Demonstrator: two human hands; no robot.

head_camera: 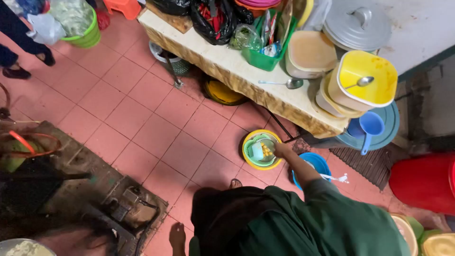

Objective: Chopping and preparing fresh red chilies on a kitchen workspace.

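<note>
My right hand (pixel 280 150) reaches down to a yellow bowl (pixel 248 141) on the tiled floor, my arm in a green sleeve. Inside the bowl sits a green strainer (pixel 256 161). A small pale container (pixel 258 150) and some orange bits (pixel 268 152) lie in it, right at my fingertips. My fingers touch the strainer's right edge, but whether they grip anything is too small to tell. My left hand is out of sight. A blue bowl (pixel 318 162) with a white utensil stands just right of my forearm.
A cloth-covered table (pixel 227 66) holds a green basket (pixel 263 59), lidded tubs, a yellow tub (pixel 379 90) with a spoon, and black bags. A blue basin with a scoop (pixel 371 128) sits beneath. A red tub (pixel 419 182) is right, a floor drain (pixel 128 208) left. Another person's feet (pixel 28 59) stand far left.
</note>
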